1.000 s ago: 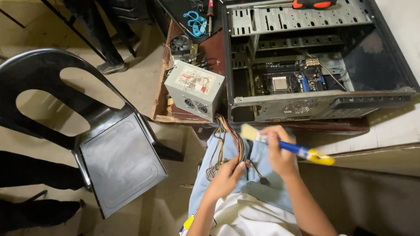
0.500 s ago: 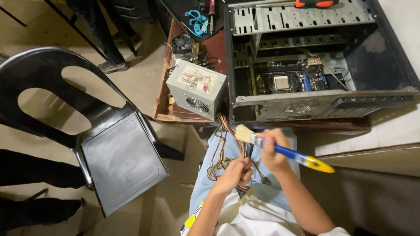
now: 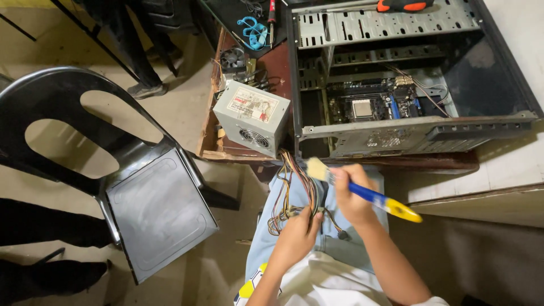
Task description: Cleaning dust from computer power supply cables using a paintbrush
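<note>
Your right hand (image 3: 352, 195) has a closed grip on a paintbrush with a blue and yellow plastic handle (image 3: 374, 198), pale bristles pointing up-left just below the desk edge. Your left hand (image 3: 296, 237) is curled shut around a bundle of coloured wires (image 3: 294, 187), but your fingers cover the connector end, so can't really tell what's on it. Those wires run up to the grey metal box-shaped power supply (image 3: 252, 118), sitting at the edge of the brown wooden desk (image 3: 226, 152) beside the open black computer case (image 3: 396, 85). The case is cut off at the top. A black plastic chair (image 3: 147, 198) stands well to your left. Someone's dark trouser legs (image 3: 127, 39) show top left, only partly in view.
</note>
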